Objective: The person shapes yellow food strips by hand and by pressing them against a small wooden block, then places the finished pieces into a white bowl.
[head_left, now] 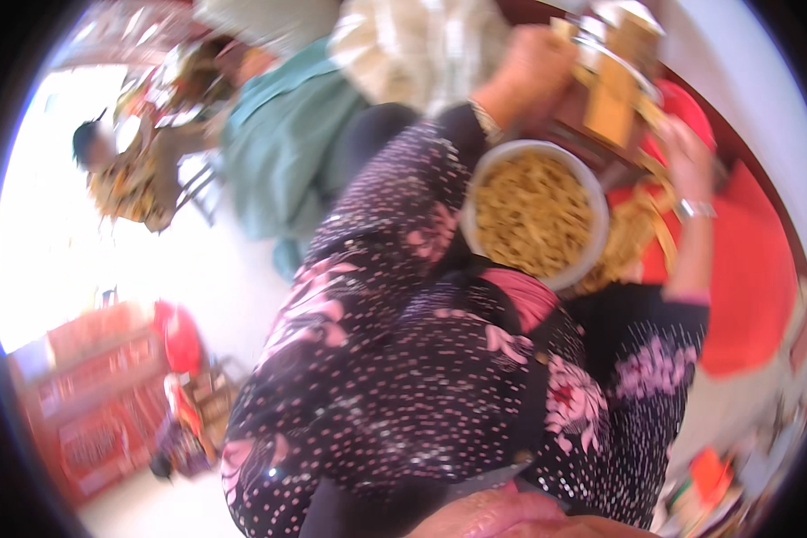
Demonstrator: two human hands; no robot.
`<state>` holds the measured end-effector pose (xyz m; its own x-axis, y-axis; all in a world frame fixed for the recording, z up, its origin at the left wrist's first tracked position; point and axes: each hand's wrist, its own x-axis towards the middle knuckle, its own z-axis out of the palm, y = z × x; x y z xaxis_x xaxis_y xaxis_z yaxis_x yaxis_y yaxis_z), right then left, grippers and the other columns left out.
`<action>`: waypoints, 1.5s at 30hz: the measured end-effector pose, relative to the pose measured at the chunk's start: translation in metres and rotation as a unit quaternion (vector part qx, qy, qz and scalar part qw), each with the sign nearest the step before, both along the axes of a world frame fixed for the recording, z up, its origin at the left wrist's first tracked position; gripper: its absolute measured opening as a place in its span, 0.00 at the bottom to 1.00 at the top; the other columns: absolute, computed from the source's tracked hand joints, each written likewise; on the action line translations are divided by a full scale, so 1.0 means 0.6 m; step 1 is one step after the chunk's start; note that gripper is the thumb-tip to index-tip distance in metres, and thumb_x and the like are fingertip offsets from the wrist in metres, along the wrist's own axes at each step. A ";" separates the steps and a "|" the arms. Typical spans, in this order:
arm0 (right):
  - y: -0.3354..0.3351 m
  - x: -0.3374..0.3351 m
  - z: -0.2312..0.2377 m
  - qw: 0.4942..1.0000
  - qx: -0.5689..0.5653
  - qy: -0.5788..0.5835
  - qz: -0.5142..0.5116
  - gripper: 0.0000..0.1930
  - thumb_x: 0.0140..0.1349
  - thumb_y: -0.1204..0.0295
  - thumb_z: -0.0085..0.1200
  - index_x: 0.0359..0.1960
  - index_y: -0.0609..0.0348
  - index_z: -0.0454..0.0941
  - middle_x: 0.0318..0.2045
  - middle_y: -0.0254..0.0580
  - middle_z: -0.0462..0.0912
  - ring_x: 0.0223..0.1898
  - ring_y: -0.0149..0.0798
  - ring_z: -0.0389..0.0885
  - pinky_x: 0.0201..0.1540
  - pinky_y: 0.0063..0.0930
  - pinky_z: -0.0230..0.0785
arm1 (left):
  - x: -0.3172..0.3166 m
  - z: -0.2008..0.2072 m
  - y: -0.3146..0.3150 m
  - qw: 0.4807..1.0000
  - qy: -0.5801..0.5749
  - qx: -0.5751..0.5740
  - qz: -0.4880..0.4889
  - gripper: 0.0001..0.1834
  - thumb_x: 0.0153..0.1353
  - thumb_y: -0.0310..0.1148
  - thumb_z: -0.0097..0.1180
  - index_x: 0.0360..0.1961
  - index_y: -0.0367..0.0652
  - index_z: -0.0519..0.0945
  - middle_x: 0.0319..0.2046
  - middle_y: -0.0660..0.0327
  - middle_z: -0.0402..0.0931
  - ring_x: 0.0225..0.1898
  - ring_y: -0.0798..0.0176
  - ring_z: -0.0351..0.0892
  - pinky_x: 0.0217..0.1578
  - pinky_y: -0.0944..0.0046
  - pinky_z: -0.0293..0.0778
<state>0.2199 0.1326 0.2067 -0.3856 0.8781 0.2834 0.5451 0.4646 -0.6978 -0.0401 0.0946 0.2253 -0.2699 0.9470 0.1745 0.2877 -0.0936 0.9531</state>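
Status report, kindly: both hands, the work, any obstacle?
Left hand beside wooden block, grip blurred. Right hand at tan strip. White tub holding curled pieces. Possible clutter: loose strips beside tub.

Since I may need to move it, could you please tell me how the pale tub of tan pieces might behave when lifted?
The pale tub probably keeps its shape, given its round rim. Its open top suggests the tan pieces could spill if it tilts.

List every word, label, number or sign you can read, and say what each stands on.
No readable text anywhere.
Wooden block: no legible marks.
Round tub: no legible marks.
Red cabinet: too blurred to tell whether its panels carry writing.
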 end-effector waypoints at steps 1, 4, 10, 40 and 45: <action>-0.020 -0.007 0.032 0.999 -0.036 -0.009 0.010 0.17 0.66 0.59 0.43 0.40 0.61 0.77 0.27 0.32 0.77 0.29 0.28 0.73 0.36 0.27 0.66 | -0.013 0.019 -0.037 0.994 -0.057 -0.075 -0.045 0.16 0.55 0.41 0.56 0.24 0.35 0.79 0.16 0.62 0.74 0.15 0.70 0.70 0.17 0.67 0.68; -0.086 -0.036 0.069 0.976 -0.206 0.059 0.037 0.15 0.67 0.61 0.44 0.35 0.61 0.76 0.19 0.25 0.66 0.18 0.18 0.62 0.20 0.13 0.55 | -0.031 0.029 -0.151 0.972 -0.092 -0.099 -0.194 0.19 0.58 0.45 0.56 0.28 0.36 0.79 0.17 0.62 0.75 0.15 0.72 0.71 0.16 0.71 0.70; -0.169 -0.080 0.065 0.949 -0.255 0.038 0.182 0.14 0.67 0.61 0.44 0.30 0.59 0.72 0.15 0.24 0.63 0.16 0.18 0.59 0.18 0.14 0.54 | -0.004 -0.092 -0.275 0.881 -0.118 -0.350 -0.297 0.21 0.61 0.47 0.52 0.32 0.35 0.79 0.20 0.58 0.78 0.15 0.69 0.75 0.15 0.70 0.71; -0.282 -0.087 -0.075 0.931 -0.273 0.213 0.118 0.16 0.68 0.61 0.43 0.43 0.62 0.76 0.27 0.32 0.80 0.30 0.24 0.77 0.28 0.15 0.69 | 0.067 -0.152 -0.264 0.859 -0.337 -0.353 -0.153 0.09 0.63 0.34 0.49 0.40 0.43 0.77 0.28 0.68 0.76 0.26 0.76 0.73 0.25 0.75 0.73; -0.242 -0.095 -0.104 0.989 -0.036 0.128 0.059 0.16 0.63 0.60 0.44 0.31 0.63 0.74 0.23 0.53 0.76 0.28 0.53 0.75 0.31 0.38 0.66 | 0.072 -0.137 -0.257 0.891 -0.237 -0.334 -0.198 0.14 0.64 0.34 0.49 0.46 0.38 0.75 0.31 0.66 0.77 0.26 0.76 0.74 0.27 0.76 0.74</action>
<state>0.1628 -0.0128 0.1441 -0.4101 0.8532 0.3223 0.2924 0.4578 -0.8396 0.0030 -0.0596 0.1430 0.2151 0.8340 -0.5081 -0.0904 0.5351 0.8400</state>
